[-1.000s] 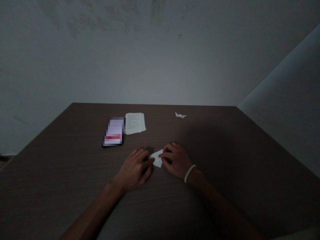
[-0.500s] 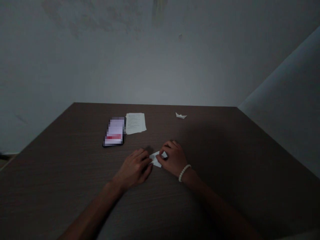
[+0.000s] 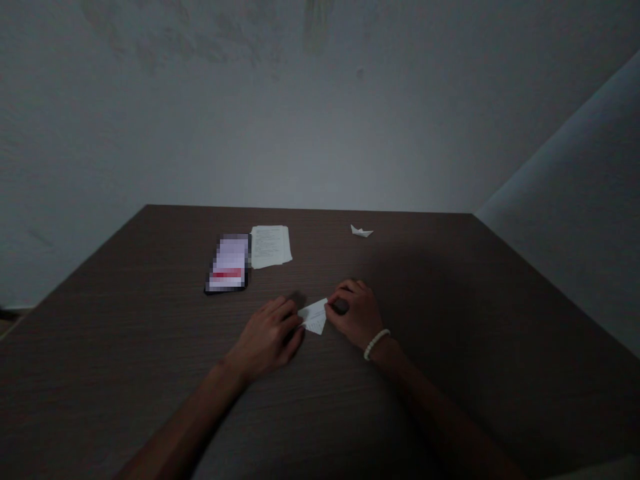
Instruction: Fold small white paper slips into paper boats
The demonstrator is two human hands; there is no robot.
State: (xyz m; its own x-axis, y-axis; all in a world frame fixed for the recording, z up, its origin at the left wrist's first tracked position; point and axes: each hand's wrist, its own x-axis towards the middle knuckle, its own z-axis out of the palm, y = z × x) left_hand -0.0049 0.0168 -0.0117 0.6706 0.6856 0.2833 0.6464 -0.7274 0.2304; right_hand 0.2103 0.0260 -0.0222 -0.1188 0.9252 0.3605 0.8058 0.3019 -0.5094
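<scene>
A small folded piece of white paper [image 3: 315, 317] with faint print lies on the dark table between my hands. My left hand [image 3: 273, 337] grips its left end, thumb and fingers closed over that edge. At the paper's upper right corner, my right hand [image 3: 356, 313] pinches with thumb and index fingertip, the two forming a ring. A pale beaded bracelet circles my right wrist. The paper's left end is hidden under my left fingers.
A phone [image 3: 229, 263] with a lit, blurred screen lies left of a stack of printed paper sheets [image 3: 270, 247]. Farther back on the brown table [image 3: 150, 300] sits a small white paper boat [image 3: 361, 231]. A grey wall [image 3: 320, 133] rises behind the table.
My right hand has slid slightly to the right, from over the paper's middle to its right corner, uncovering more of the paper. My left hand stays almost in place.
</scene>
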